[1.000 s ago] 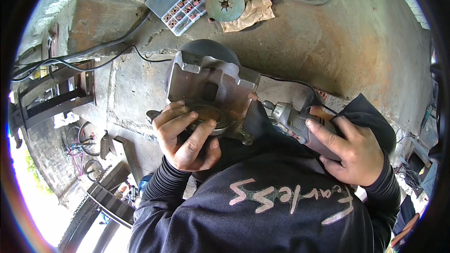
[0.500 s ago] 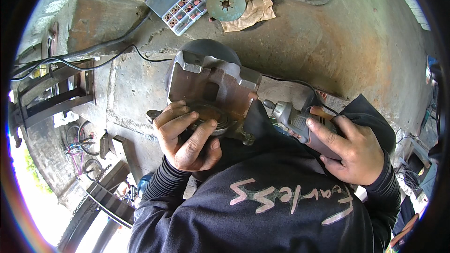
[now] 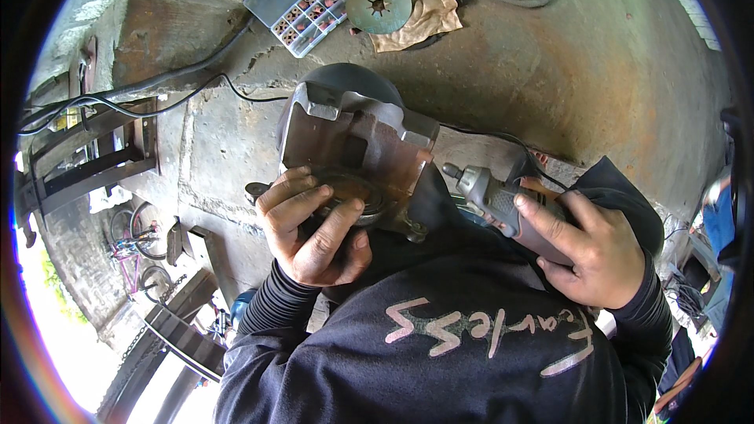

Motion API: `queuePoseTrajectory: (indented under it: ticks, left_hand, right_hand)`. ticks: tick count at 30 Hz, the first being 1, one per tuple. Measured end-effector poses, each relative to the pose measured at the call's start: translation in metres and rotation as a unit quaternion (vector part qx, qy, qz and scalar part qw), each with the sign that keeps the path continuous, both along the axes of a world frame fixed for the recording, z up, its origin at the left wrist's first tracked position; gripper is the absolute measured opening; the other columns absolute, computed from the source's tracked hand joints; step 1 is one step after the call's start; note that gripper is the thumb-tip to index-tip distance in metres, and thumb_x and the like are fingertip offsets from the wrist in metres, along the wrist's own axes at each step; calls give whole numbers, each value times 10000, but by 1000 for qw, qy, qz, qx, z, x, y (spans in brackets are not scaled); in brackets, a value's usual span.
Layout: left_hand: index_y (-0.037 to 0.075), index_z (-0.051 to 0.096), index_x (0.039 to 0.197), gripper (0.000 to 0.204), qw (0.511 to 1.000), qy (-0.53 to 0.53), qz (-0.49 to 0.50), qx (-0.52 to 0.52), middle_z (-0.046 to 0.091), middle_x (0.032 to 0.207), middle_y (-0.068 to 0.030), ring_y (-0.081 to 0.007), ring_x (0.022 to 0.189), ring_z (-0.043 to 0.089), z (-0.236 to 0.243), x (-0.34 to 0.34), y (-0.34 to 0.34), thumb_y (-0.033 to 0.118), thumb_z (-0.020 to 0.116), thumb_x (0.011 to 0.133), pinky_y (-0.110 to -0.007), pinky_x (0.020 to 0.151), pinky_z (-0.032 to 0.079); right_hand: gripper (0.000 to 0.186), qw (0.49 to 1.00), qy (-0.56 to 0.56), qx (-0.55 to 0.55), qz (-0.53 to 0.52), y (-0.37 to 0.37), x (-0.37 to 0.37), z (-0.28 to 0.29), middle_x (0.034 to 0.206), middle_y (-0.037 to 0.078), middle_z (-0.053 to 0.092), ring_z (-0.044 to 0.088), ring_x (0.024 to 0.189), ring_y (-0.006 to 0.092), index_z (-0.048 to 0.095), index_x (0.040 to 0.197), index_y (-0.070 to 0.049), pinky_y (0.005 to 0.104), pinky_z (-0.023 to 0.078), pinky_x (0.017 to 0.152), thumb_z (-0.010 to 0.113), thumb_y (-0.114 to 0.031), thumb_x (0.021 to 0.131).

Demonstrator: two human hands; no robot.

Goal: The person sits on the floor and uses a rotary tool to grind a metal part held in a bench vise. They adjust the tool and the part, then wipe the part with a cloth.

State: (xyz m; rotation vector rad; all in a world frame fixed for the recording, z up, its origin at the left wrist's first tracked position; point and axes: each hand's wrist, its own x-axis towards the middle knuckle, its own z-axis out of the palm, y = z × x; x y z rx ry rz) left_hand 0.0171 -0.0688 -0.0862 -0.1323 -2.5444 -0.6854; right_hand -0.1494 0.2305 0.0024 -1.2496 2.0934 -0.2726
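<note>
At the bottom of the frame, dark cloth (image 3: 440,353) covers the person's front. In the middle, the left hand (image 3: 314,239) has its fingers curled on the low side of a big metal part (image 3: 357,137), likely to keep it steady. Those fingers hide some of its round end. Right of the middle, the right hand (image 3: 585,247) is wrapped around a gray power tool (image 3: 506,204), aimed left, so its small tip (image 3: 425,156) can meet the part's right edge. I cannot tell if they touch. A dark round thing (image 3: 349,82) sits behind the part and may prop it up. A black cord (image 3: 188,100) runs in from the left. At the top are an open box of little bits (image 3: 310,12), a green disc (image 3: 378,6) and brown paper or cloth (image 3: 440,12). Far off, lower left, stands a bike (image 3: 143,250).
</note>
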Motion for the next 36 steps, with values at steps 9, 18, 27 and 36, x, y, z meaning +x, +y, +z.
queuePoseTrajectory:
  ticks: [9, 18, 27, 36]
  left_hand:
    - [91, 753, 1008, 355, 1000, 6, -3, 3, 577, 1076, -140, -336, 1068, 544, -2, 0, -1, 195, 735, 669, -501, 951, 526]
    - [102, 754, 1010, 371, 1000, -2, 1, -3, 579, 1080, -142, -335, 1058, 551, 0, 1, -1, 186, 740, 648, -498, 953, 529]
    - [108, 746, 1032, 392, 1000, 1, -1, 3, 577, 1079, -145, -335, 1045, 555, 0, 0, -1, 168, 735, 644, -501, 949, 533]
    - [109, 747, 1028, 381, 1000, 1, 2, 3, 576, 1080, -143, -333, 1047, 552, 0, 0, 0, 175, 735, 652, -504, 946, 530]
  right_hand:
    - [832, 1000, -17, 3, -18, -1, 2, 1, 980, 143, 572, 659, 740, 315, 586, 1427, -202, 417, 563, 651, 832, -141, 634]
    - [817, 998, -39, 19, 47, -1, 0, 3, 1162, 216, 560, 669, 693, 283, 515, 1486, -272, 377, 590, 622, 776, -167, 718]
    - [831, 1000, -9, 14, 19, -1, 0, 2, 1187, 219, 564, 678, 701, 270, 510, 1489, -279, 373, 589, 611, 792, -188, 712]
    - [820, 1000, -1, 4, -26, 0, 2, -2, 1027, 153, 585, 674, 762, 322, 598, 1420, -239, 416, 583, 671, 830, -168, 636]
